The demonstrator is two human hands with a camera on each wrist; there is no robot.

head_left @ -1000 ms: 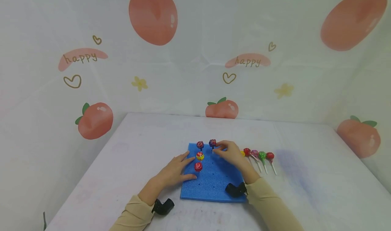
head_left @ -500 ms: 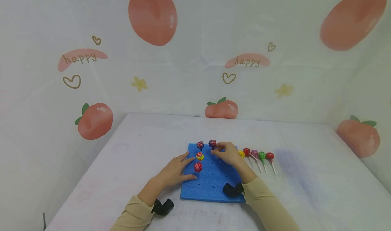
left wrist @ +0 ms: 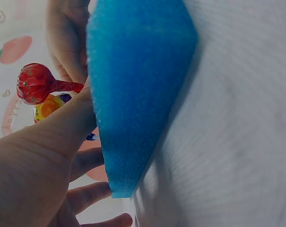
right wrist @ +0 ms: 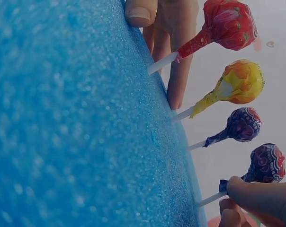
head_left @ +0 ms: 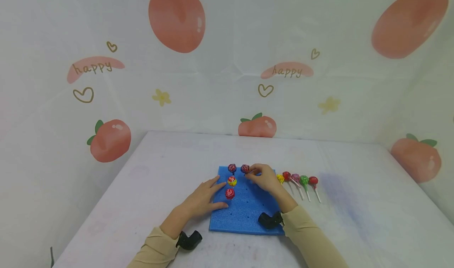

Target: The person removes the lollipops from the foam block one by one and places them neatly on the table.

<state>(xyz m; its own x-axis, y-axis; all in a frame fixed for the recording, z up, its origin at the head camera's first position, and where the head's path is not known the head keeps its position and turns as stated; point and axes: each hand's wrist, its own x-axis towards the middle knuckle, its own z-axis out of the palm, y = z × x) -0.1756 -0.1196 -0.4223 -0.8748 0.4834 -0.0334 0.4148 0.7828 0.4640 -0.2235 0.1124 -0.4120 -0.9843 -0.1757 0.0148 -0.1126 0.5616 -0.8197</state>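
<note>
My right hand (head_left: 266, 179) pinches a dark purple-wrapped lollipop (head_left: 244, 168) just below its head, at the back of a blue foam board (head_left: 239, 218). In the right wrist view the lower end of that lollipop's white stick meets the foam. A second purple lollipop (right wrist: 244, 125), a yellow one (right wrist: 241, 82) and a red one (right wrist: 230, 26) stand in the board in a row along its left side. My left hand (head_left: 200, 200) rests spread on the board's left edge, thumb and fingers around that row.
Right of the board several lollipops lie on the white table, among them a green one (head_left: 304, 180) and a red one (head_left: 313, 180). Small dark holes dot the foam. A black curved piece is at each wrist. Behind the table hangs a fruit-printed cloth (head_left: 213, 82).
The purple lollipop in my right hand has come down toward the foam and slightly left, and its stick shows less. My left hand has stayed in place.
</note>
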